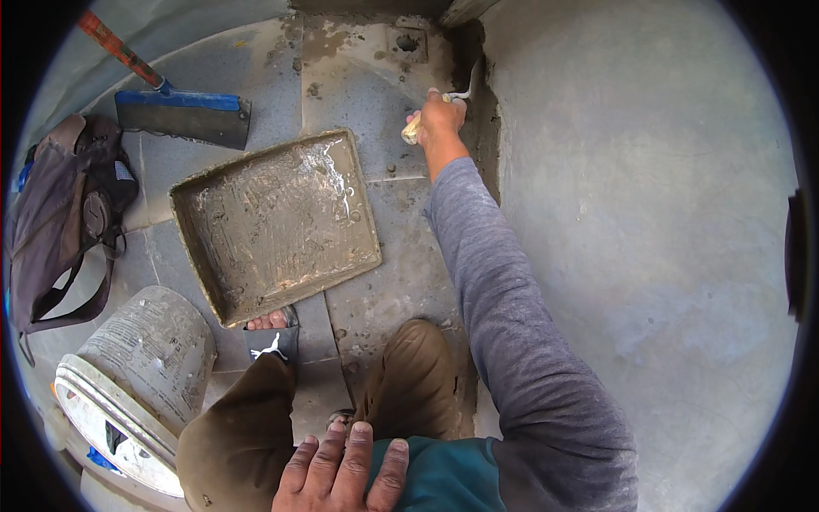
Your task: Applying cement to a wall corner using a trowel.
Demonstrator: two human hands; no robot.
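My right hand (442, 119) is closed around the pale handle of a trowel (412, 130), with my arm stretched far forward. The trowel's bent metal neck and narrow blade reach the dark, wet-looking mortar strip (488, 128) where the floor meets the right wall. At the lower edge my left hand (341, 476) rests against my lap, its fingers stretched out and holding nothing. Between my arm and the bag lies a shallow rectangular tray (281, 230), its inside smeared with grey mortar.
A broad scraper (183, 115) with a red handle leans at the far left. Below it lie a dark backpack (64, 213) and a tipped white bucket (158, 350). The grey wall (640, 213) rises close on the right. A square floor drain (407, 43) sits at the far end.
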